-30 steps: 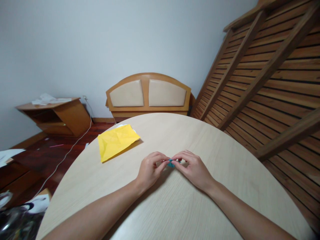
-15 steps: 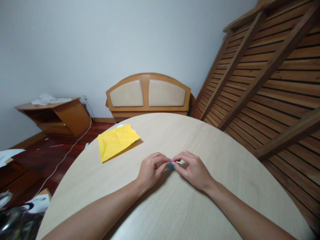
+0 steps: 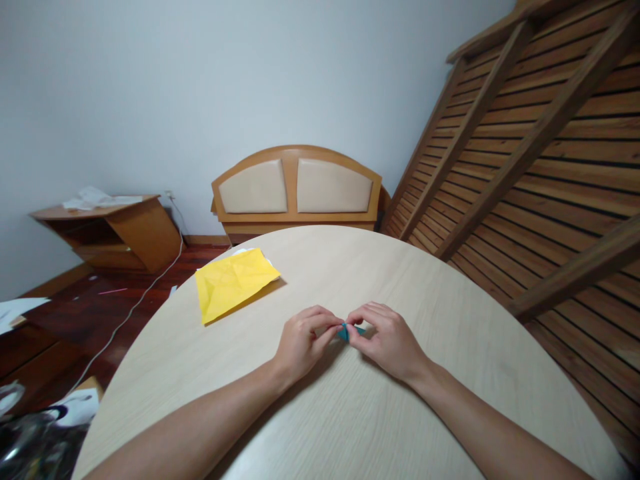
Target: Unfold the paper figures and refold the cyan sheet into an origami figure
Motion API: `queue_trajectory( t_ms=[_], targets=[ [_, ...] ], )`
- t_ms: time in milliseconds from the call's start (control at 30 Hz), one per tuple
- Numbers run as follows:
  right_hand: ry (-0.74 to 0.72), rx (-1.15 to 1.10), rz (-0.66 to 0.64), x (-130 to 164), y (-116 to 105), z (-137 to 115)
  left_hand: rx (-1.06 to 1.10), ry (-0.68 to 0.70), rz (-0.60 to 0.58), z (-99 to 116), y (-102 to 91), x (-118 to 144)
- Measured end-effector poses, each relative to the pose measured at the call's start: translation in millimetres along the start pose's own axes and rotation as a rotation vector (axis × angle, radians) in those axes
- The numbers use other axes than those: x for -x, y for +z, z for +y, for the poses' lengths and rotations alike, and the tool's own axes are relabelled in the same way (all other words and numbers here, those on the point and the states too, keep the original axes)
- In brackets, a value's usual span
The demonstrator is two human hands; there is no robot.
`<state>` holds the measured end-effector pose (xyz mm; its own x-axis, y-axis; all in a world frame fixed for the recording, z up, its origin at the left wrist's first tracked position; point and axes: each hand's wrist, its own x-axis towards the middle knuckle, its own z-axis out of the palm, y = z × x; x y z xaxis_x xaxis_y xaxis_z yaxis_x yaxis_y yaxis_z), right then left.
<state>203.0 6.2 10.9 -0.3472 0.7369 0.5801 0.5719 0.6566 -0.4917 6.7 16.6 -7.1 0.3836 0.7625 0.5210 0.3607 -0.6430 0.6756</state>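
A small teal piece of folded paper (image 3: 344, 333) is held between my two hands, just above the table (image 3: 320, 427). My left hand (image 3: 306, 339) pinches its left side between thumb and fingertips. On the other side, my right hand (image 3: 384, 337) grips it the same way, with a teal corner showing beneath the fingers. The fingers cover much of the paper, so its full shape is hidden. Away to the left, a creased yellow sheet of paper (image 3: 235, 283) lies on the table with a white sheet partly showing under it.
Beyond the round table stands a headboard (image 3: 293, 183) with two padded panels. A slatted wooden frame (image 3: 540, 147) leans on the right. A low cabinet (image 3: 120, 233) with papers on top and a white cable (image 3: 133, 312) are at the left.
My fingers have shifted very slightly to the right on the teal paper, the right thumb and fingertips a little closer over it. The yellow sheet has stayed put.
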Motion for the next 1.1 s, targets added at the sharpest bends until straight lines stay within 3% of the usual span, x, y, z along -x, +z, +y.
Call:
queue_trajectory(
  t_ms=[1100],
  targets=[
    [0.046,0.006,-0.015,-0.1,-4.0,7.9,0.129,-0.198,0.082,4.2,0.3,-1.9]
  ],
)
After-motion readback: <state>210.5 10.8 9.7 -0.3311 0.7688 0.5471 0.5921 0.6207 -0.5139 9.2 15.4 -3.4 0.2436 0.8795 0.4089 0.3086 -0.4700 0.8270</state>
